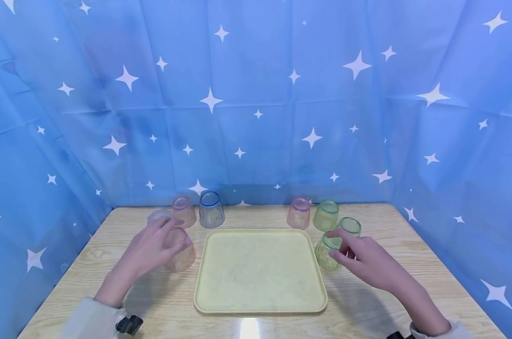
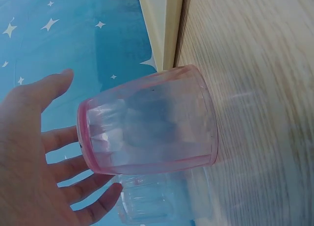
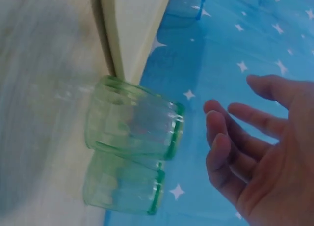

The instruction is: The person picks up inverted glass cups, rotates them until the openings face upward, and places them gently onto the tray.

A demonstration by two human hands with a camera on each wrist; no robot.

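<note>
My left hand (image 1: 152, 247) is over a pink-rimmed clear cup (image 1: 183, 260) at the tray's left side. In the left wrist view, its thumb stands apart from the cup (image 2: 152, 123) and the fingers reach behind the rim without curling round it. On the other side, my right hand (image 1: 372, 261) hovers by the nearest green cup (image 1: 327, 259). The right wrist view shows its fingers loosely bent and apart from that green cup (image 3: 132, 120), holding nothing. A pale yellow tray (image 1: 260, 273) lies between the hands.
Behind the left hand stand a clear cup (image 1: 157, 215), another pink cup (image 1: 188, 217) and a blue-rimmed cup (image 1: 212, 216). At the right are a pink cup (image 1: 299, 218) and two more green cups, one at the back (image 1: 325, 219). A blue star-patterned curtain (image 1: 256, 94) surrounds the wooden table (image 1: 163, 301).
</note>
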